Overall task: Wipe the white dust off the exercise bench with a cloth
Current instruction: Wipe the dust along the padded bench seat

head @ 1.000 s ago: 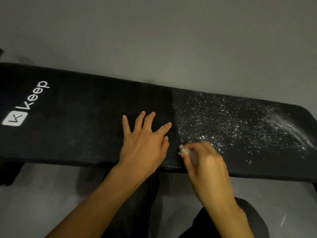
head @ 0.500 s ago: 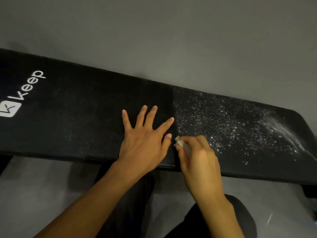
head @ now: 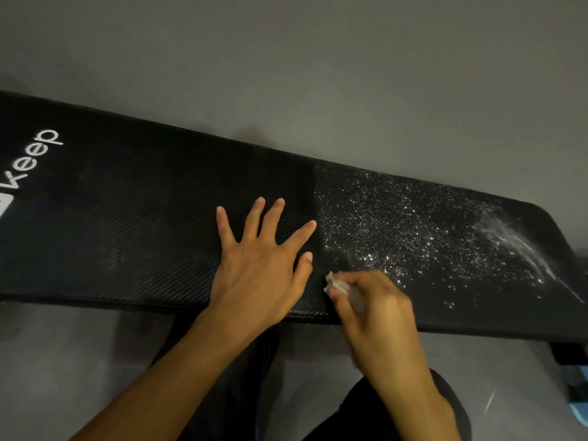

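Observation:
A long black padded exercise bench (head: 143, 224) runs across the view, with a white "Keep" logo at its left end. White dust (head: 413, 237) speckles its right part, with a smeared streak near the right end. My left hand (head: 261, 262) lies flat on the bench's middle with fingers spread. Just to its right, my right hand (head: 375, 310) grips a small crumpled whitish cloth (head: 334, 283) and presses it on the bench near the front edge, at the left border of the dust.
Grey floor (head: 318, 74) lies beyond and in front of the bench. My dark-trousered knees (head: 366, 409) are below the front edge. A dark bench foot (head: 569, 353) and a light blue object (head: 579, 412) sit at the lower right.
My right hand with the cloth slid towards the far side half a second ago, then came back towards the front edge. The left hand has stayed flat in place. The view has drifted slightly.

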`<action>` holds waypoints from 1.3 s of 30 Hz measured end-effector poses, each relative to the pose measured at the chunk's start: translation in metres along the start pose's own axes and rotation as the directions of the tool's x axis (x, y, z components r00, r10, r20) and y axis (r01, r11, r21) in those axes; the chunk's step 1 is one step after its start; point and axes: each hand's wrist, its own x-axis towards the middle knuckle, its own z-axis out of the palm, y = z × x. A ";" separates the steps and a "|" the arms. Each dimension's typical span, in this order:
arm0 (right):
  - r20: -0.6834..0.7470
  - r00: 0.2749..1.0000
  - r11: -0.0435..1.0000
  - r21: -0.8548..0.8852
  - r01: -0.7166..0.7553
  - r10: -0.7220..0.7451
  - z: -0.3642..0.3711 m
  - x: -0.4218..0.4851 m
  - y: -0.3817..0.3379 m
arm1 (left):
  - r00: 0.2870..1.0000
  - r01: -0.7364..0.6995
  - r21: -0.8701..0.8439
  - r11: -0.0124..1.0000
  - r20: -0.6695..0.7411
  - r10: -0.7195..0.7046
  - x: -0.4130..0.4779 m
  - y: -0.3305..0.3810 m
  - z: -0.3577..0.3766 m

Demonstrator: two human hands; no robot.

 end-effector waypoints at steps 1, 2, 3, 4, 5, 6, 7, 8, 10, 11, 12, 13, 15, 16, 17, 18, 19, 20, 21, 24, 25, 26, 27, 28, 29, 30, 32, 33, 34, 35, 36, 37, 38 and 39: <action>-0.022 1.000 0.999 -0.032 -0.011 0.011 0.000 0.007 0.003 | 1.000 0.002 -0.002 1.000 0.000 -0.002 0.000 0.000 0.000; -0.049 0.999 0.997 -0.073 -0.023 0.019 0.002 0.016 0.003 | 1.000 0.003 -0.004 1.000 0.000 -0.003 0.000 0.000 0.000; -0.069 0.997 0.994 -0.103 -0.035 0.028 0.004 0.026 0.002 | 1.000 0.002 -0.006 1.000 -0.001 -0.002 0.000 0.000 0.000; -0.078 0.997 0.993 -0.113 -0.039 0.031 0.005 0.034 0.000 | 1.000 0.003 -0.008 1.000 -0.003 -0.003 0.000 0.000 0.000; -0.071 0.997 0.993 -0.114 -0.029 0.021 0.006 0.038 -0.003 | 1.000 0.004 -0.011 1.000 -0.003 -0.004 0.000 0.000 -0.001; -0.048 0.999 0.994 -0.106 -0.006 0.001 0.007 0.037 -0.005 | 1.000 0.005 -0.015 1.000 -0.003 -0.005 0.000 0.000 -0.001; -0.016 1.000 0.996 -0.081 0.026 -0.027 0.007 0.031 -0.005 | 1.000 0.006 -0.019 1.000 -0.002 -0.006 0.000 0.000 -0.002; 0.019 0.999 0.998 -0.044 0.049 -0.048 0.004 0.023 -0.004 | 1.000 0.008 -0.020 1.000 -0.001 -0.008 0.001 0.001 -0.002; 0.056 0.997 0.999 0.004 0.044 -0.045 -0.002 0.011 -0.002 | 1.000 0.015 -0.014 1.000 0.000 -0.015 0.000 0.002 -0.002; 0.048 0.998 0.999 -0.008 0.036 -0.036 -0.003 0.014 0.000 | 1.000 0.020 -0.012 1.000 0.001 -0.020 0.000 0.003 -0.003; 0.021 0.999 0.999 -0.041 0.032 -0.031 -0.001 0.021 0.001 | 1.000 0.021 -0.013 1.000 0.003 -0.021 0.001 0.002 -0.003; -0.016 1.000 0.996 -0.085 0.022 -0.023 0.002 0.030 0.000 | 1.000 0.019 -0.016 1.000 0.004 -0.018 0.001 0.003 -0.003; -0.060 0.998 0.990 -0.140 0.002 -0.010 0.007 0.049 -0.006 | 1.000 0.021 -0.021 1.000 0.001 -0.021 0.000 0.003 -0.004; -0.059 0.998 0.988 -0.155 0.015 -0.025 0.010 0.054 -0.010 | 1.000 0.023 -0.019 1.000 -0.001 -0.023 0.000 0.003 -0.004; -0.038 0.998 0.987 -0.158 0.043 -0.050 0.011 0.055 -0.011 | 1.000 0.023 -0.018 1.000 -0.001 -0.023 0.000 0.003 -0.003; -0.003 0.997 0.989 -0.129 0.076 -0.077 0.010 0.052 -0.010 | 1.000 0.023 -0.018 1.000 0.002 -0.023 0.000 0.002 -0.003; 0.031 0.995 0.992 -0.077 0.098 -0.096 0.006 0.047 -0.008 | 1.000 0.022 -0.018 1.000 0.004 -0.022 0.001 0.003 -0.002; 0.059 0.993 0.994 -0.032 0.104 -0.102 0.001 0.040 -0.005 | 1.000 0.021 -0.019 1.000 0.006 -0.021 0.001 0.003 -0.002; 0.075 0.992 0.995 -0.019 0.099 -0.097 -0.003 0.036 -0.003 | 1.000 0.022 -0.017 1.000 0.006 -0.022 0.001 0.003 -0.002; 0.004 0.998 0.991 -0.121 0.058 -0.058 -0.002 0.055 0.001 | 1.000 0.023 -0.017 1.000 0.006 -0.022 0.001 0.003 -0.001; -0.025 0.999 0.987 -0.160 0.034 -0.038 0.002 0.066 -0.002 | 1.000 0.022 -0.018 1.000 0.006 -0.021 0.001 0.003 -0.002; -0.040 0.999 0.984 -0.179 0.024 -0.032 0.005 0.074 -0.006 | 1.000 0.023 -0.018 1.000 0.006 -0.023 0.001 0.003 -0.002; -0.041 0.998 0.983 -0.179 0.035 -0.043 0.008 0.079 -0.011 | 1.000 0.026 -0.018 1.000 0.005 -0.026 0.000 0.003 -0.002; -0.028 0.998 0.985 -0.160 0.059 -0.064 0.010 0.079 -0.014 | 1.000 0.028 -0.017 0.999 0.006 -0.028 0.000 0.002 -0.002; -0.005 0.997 0.989 -0.123 0.079 -0.080 0.011 0.073 -0.016 | 1.000 0.027 -0.016 1.000 0.009 -0.027 0.001 0.002 -0.002; 0.011 0.996 0.992 -0.094 0.089 -0.088 0.010 0.063 -0.017 | 1.000 0.025 -0.015 1.000 0.011 -0.025 0.001 0.003 -0.002; 0.015 0.997 0.992 -0.098 0.075 -0.074 0.006 0.048 -0.017 | 1.000 0.029 -0.018 0.999 0.007 -0.029 0.001 0.003 -0.001; 0.002 0.999 0.990 -0.135 0.047 -0.047 0.005 0.050 -0.016 | 1.000 0.030 -0.017 0.999 0.004 -0.030 0.000 0.003 -0.001; -0.025 0.999 0.984 -0.178 0.021 -0.026 0.006 0.059 -0.015 | 1.000 0.026 -0.016 1.000 0.004 -0.026 0.001 0.003 0.000; -0.055 0.998 0.978 -0.210 0.003 -0.015 0.008 0.073 -0.014 | 1.000 0.020 -0.016 1.000 0.004 -0.020 0.001 0.002 -0.001; -0.068 0.998 0.974 -0.227 -0.012 -0.003 0.010 0.087 -0.016 | 1.000 0.017 -0.018 1.000 0.005 -0.017 0.001 0.002 -0.001; -0.066 0.998 0.973 -0.231 -0.016 0.000 0.011 0.099 -0.019 | 1.000 0.019 -0.021 1.000 0.005 -0.019 0.001 0.002 -0.002; -0.055 0.998 0.975 -0.224 -0.007 -0.005 0.012 0.105 -0.022 | 1.000 0.023 -0.023 0.999 0.004 -0.023 0.001 0.002 -0.002; -0.033 0.999 0.978 -0.207 0.012 -0.019 0.013 0.106 -0.022 | 1.000 0.024 -0.024 0.999 0.005 -0.024 0.001 0.002 -0.003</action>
